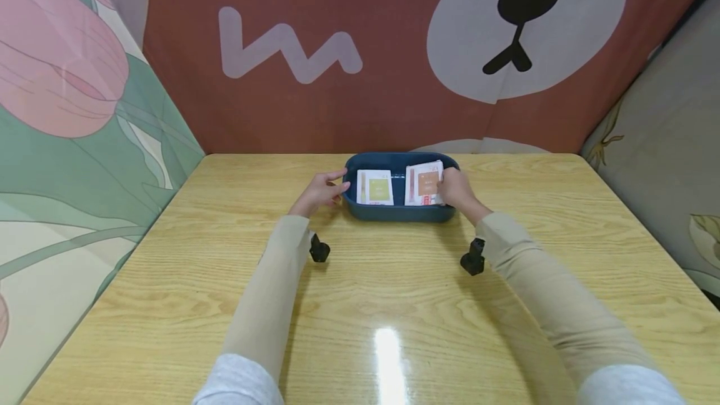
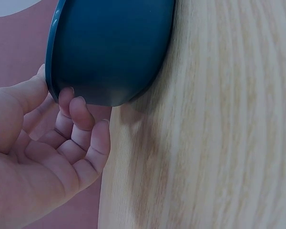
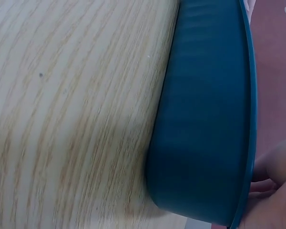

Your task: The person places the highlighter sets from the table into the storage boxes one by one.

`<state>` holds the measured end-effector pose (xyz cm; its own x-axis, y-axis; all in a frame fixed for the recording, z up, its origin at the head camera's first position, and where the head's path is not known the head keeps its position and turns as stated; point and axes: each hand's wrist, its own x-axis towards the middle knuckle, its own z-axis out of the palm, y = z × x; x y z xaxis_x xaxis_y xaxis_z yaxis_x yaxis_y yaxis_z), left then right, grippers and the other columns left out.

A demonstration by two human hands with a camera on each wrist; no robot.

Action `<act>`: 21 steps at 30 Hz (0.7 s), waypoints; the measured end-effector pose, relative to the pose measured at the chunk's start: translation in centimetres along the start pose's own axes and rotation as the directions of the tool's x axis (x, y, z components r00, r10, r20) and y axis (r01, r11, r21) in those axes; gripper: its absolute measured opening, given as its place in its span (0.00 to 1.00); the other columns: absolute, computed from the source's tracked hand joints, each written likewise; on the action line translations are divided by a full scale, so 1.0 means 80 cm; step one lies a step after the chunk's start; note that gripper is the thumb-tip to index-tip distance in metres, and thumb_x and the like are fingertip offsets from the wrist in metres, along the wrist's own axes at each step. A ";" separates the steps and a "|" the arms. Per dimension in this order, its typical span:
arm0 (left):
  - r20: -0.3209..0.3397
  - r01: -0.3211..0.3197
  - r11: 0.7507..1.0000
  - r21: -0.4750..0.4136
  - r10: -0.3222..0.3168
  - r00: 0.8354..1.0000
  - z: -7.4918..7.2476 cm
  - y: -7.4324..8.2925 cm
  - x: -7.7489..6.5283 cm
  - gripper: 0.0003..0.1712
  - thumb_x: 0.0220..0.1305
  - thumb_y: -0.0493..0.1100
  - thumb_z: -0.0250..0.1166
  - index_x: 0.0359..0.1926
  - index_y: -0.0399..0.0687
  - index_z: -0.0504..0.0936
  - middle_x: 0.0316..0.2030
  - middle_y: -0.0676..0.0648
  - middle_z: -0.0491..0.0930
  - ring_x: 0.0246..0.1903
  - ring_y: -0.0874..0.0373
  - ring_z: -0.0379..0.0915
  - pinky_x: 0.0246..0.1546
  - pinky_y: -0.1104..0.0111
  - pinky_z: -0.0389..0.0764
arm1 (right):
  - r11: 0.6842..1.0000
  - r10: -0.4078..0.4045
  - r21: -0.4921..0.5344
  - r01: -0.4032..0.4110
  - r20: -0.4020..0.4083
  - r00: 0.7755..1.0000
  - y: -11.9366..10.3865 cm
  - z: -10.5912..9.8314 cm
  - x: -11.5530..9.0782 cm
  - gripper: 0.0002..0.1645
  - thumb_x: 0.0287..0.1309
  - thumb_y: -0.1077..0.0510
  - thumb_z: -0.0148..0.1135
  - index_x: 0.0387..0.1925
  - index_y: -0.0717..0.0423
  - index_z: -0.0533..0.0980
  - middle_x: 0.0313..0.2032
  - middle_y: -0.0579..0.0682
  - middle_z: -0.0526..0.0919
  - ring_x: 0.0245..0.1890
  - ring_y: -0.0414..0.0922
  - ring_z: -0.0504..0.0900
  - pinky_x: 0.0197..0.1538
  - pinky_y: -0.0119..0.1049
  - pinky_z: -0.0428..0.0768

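A dark blue oblong plastic bin [image 1: 402, 213] stands on the table near its back edge. Two flat white packets lie inside, side by side: one with a yellow-green square [image 1: 379, 190] at left, one with an orange square [image 1: 427, 183] at right. My left hand [image 1: 323, 191] is at the bin's left end, thumb and fingertips pinching the rim; the left wrist view has the other fingers curled beside the outer wall. Reaching over the right end, my right hand [image 1: 458, 189] grips the orange-square packet by its right side. In the right wrist view the rim hides its fingertips.
The wooden table [image 1: 349, 305] has a bright light reflection near the front. A brown cloth backdrop [image 1: 382, 111] hangs right behind the bin, with patterned panels on both sides. A black camera mount [image 1: 319, 249] sits at the left wrist, another camera mount [image 1: 473, 257] at the right.
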<state>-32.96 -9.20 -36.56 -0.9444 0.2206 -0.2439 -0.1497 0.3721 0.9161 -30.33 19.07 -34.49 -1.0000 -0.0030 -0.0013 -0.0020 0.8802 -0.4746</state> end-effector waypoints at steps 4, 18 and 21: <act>-0.005 -0.012 1.000 0.006 0.012 1.000 0.000 -0.002 0.002 0.28 0.62 0.45 0.57 0.63 0.56 0.65 0.31 0.42 0.72 0.30 0.49 0.69 0.33 0.61 0.72 | 1.000 0.000 -0.010 0.001 0.063 0.998 -0.002 0.000 0.000 0.15 0.61 0.67 0.42 0.18 0.61 0.66 0.19 0.54 0.68 0.21 0.47 0.67 0.24 0.33 0.66; 0.002 -0.027 1.000 -0.008 0.027 1.000 0.000 -0.004 0.001 0.27 0.62 0.45 0.56 0.63 0.56 0.65 0.31 0.40 0.72 0.28 0.51 0.68 0.29 0.65 0.71 | 0.985 -0.113 -0.123 0.123 0.090 0.990 0.059 0.045 0.068 0.09 0.47 0.70 0.49 0.16 0.61 0.67 0.21 0.56 0.71 0.22 0.48 0.65 0.29 0.40 0.68; -0.002 -0.032 0.999 -0.003 0.032 0.999 0.000 -0.004 0.000 0.27 0.62 0.45 0.56 0.63 0.55 0.64 0.31 0.41 0.72 0.29 0.50 0.68 0.30 0.63 0.72 | 0.990 -0.057 -0.122 0.074 0.139 0.989 0.019 0.017 0.030 0.11 0.51 0.71 0.47 0.16 0.62 0.65 0.22 0.57 0.71 0.24 0.49 0.66 0.30 0.40 0.68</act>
<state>-32.90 -9.32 -36.81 -0.9493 0.2307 -0.2137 -0.1200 0.3623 0.9243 -32.73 19.74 -36.42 -0.9881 -0.1192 -0.0968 -0.0765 0.9287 -0.3629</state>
